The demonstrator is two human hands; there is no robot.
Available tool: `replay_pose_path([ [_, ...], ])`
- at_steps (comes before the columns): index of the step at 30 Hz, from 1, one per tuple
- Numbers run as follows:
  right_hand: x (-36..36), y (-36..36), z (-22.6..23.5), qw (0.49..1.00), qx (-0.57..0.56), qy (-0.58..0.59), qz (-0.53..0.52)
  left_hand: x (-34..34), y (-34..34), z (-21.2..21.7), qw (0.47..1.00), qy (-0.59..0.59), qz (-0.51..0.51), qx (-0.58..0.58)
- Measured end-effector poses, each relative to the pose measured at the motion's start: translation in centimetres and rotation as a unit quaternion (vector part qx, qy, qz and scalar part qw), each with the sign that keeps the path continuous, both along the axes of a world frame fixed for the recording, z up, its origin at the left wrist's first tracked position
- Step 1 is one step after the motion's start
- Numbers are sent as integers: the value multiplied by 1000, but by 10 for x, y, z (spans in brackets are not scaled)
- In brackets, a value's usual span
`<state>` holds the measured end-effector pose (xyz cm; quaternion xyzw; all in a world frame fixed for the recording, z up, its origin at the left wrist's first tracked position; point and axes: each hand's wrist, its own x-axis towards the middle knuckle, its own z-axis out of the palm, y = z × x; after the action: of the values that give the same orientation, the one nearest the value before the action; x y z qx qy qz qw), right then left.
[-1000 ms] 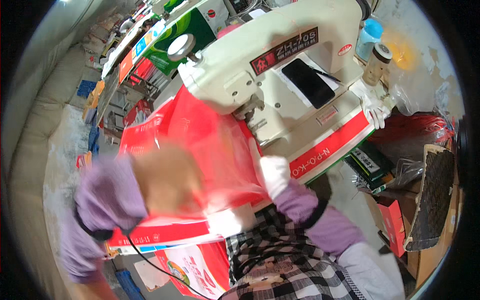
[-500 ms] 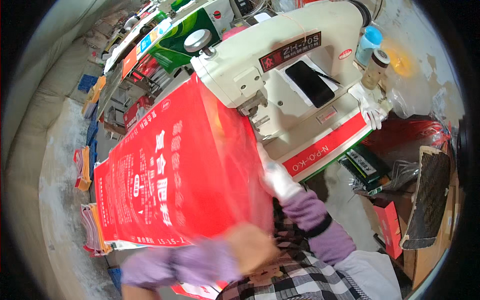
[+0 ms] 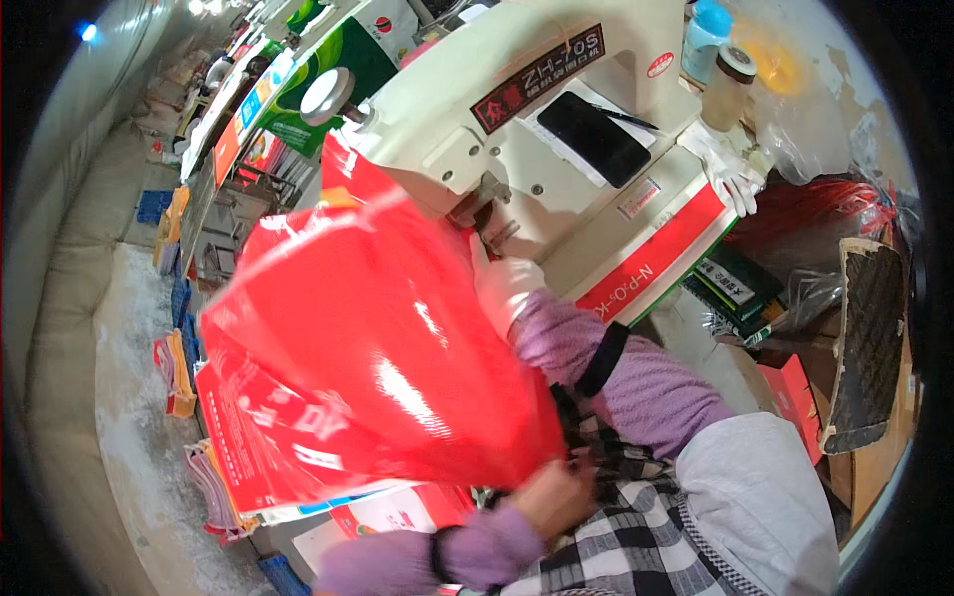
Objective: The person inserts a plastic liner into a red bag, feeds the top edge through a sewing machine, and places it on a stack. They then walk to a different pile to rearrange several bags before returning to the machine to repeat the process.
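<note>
A large glossy red sack [image 3: 358,348] is spread in front of me, bent and partly smeared by motion. Its upper right edge lies at the needle end of a cream-coloured sewing machine [image 3: 437,109]. Close below that needle end, my right hand [image 3: 509,290], in a white glove, is closed on the sack's edge. My left hand [image 3: 556,497] is bare and grips the sack's near corner, close to my checked apron [image 3: 606,536]. The sack hides part of the left hand's fingers.
On the machine lie a black phone [image 3: 594,139] and a pen [image 3: 621,117]. A white glove [image 3: 730,174], a brown-lidded jar [image 3: 728,87] and a blue bottle [image 3: 707,40] are at its right. More printed sacks [image 3: 397,512] lie under the red one. Folded stacks [image 3: 211,487] stand at left.
The red sack has bent and turned, so its printed face is mostly folded out of sight. My left hand has moved right with its corner. My right hand has shifted up and left.
</note>
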<state>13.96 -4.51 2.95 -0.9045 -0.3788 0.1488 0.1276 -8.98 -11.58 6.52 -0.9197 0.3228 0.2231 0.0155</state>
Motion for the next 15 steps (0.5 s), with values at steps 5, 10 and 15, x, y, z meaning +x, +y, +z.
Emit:
replay_pose_path([
  [5,-18,-45,-21,995,71,29,-59,62,118,176,776,-154,446,-418],
  [10,-54,-107,-27,988,129,88,-2,19,435,188,904,-259,328,94],
  [15,-59,-123,-17,904,393,-63,153,-46,523,178,704,-358,545,282],
])
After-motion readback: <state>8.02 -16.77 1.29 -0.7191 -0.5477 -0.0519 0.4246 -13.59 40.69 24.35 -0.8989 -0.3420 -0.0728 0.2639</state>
